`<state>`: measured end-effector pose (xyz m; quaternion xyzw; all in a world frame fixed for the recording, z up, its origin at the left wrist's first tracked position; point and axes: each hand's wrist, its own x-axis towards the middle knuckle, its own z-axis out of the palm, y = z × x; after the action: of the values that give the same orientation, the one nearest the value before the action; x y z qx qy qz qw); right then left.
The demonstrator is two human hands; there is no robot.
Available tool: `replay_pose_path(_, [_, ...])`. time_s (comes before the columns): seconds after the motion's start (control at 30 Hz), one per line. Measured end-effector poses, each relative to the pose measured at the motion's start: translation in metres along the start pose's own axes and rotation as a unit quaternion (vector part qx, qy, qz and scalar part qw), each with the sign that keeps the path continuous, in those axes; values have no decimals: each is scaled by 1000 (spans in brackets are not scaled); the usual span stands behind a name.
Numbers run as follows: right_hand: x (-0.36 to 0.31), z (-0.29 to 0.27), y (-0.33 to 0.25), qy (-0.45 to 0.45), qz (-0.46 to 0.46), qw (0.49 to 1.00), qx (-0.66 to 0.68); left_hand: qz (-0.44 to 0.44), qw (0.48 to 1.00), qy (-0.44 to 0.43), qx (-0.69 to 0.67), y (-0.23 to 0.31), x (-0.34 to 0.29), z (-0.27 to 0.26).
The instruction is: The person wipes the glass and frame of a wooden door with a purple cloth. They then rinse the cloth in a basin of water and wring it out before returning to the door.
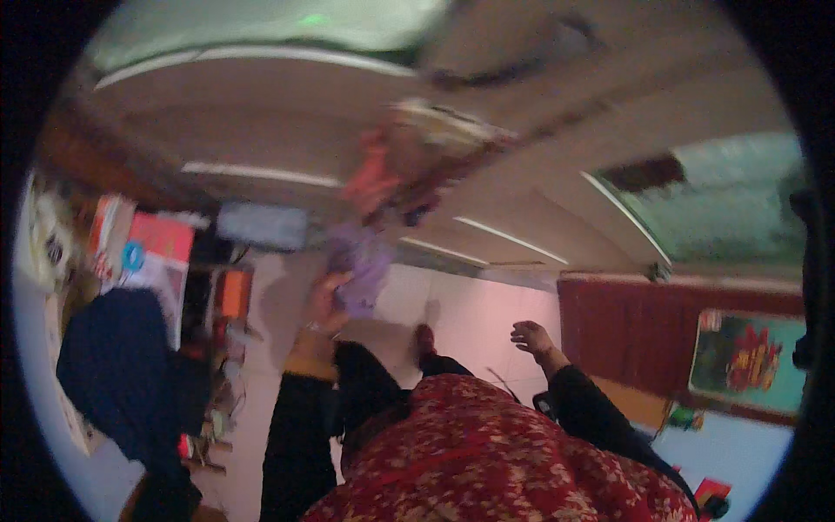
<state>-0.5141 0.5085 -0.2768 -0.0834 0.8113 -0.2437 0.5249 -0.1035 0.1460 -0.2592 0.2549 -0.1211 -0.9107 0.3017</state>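
My left hand (327,300) is raised ahead of my body, closed on a soft purple cloth (365,270) that hangs from the fingers. Motion blur smears the cloth, so its exact kind is unclear. My right hand (532,337) hangs away from my body over the pale floor, fingers loosely bent and apart, holding nothing. Beyond the cloth, blurred pink fabric (372,170) appears to hang near the wall.
At the left, a dark cloth (117,365) drapes beside a cluttered shelf with an orange box (235,293). A dark red wooden panel (626,322) stands at the right. My foot in a reddish shoe (424,337) steps on the tiled floor (470,313).
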Motion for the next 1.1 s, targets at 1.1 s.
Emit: replay_pose_path(1.1, [27,-348,-80,341,-316,721,513,79,972,221,-7,-262,-227,-9])
